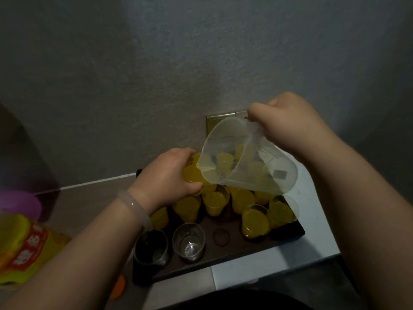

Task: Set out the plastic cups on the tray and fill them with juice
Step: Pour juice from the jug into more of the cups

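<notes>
A dark tray (288,237) on the counter carries several clear plastic cups filled with yellow juice (213,202). Two empty cups (188,241) stand in its near-left corner. My left hand (169,175) grips a juice-filled cup (193,175), lifted above the tray's far left. My right hand (288,124) holds the handle of a clear plastic jug (248,157), tipped steeply with its spout over that cup. Only a thin trace of juice shows at the spout; the jug looks almost empty.
A yellow and red juice packet (26,245) lies at the near left, with a purple container (20,202) behind it. An orange item (118,287) sits by the tray's near corner. The grey wall (156,74) stands right behind the tray. The counter edge runs near right.
</notes>
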The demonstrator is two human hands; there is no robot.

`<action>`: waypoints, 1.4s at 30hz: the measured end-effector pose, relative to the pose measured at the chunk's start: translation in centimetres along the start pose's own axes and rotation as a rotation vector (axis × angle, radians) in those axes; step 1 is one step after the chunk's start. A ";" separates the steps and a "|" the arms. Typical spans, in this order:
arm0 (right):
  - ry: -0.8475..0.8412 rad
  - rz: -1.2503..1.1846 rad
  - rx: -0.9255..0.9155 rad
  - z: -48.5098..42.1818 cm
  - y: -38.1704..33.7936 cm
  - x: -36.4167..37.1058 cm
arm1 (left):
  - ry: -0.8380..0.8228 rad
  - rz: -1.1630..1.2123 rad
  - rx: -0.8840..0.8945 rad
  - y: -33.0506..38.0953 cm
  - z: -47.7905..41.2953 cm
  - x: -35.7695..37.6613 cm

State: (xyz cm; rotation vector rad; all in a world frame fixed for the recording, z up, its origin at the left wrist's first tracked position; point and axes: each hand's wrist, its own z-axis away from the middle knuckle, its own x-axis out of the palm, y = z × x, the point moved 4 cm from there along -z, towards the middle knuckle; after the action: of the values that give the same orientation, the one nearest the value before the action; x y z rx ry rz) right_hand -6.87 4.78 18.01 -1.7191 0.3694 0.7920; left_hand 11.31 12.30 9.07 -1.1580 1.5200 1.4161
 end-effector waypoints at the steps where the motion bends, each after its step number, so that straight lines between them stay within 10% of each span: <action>1: 0.009 -0.059 0.027 0.0 0.4 0.0 | 0.003 -0.002 -0.006 -0.1 0.0 0.0; 14: 0.283 -0.666 0.327 0.5 5.0 -2.1 | -0.055 0.045 0.060 1.2 1.3 0.0; 42: 0.286 -0.724 0.313 1.4 7.3 1.1 | -0.378 -0.230 0.453 5.3 1.9 6.6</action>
State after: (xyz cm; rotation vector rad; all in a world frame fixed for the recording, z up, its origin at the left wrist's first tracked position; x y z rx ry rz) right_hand -11.06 4.09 11.75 -1.5079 0.0366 -0.0387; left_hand 4.06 13.25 4.34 -0.7124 1.2989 0.9967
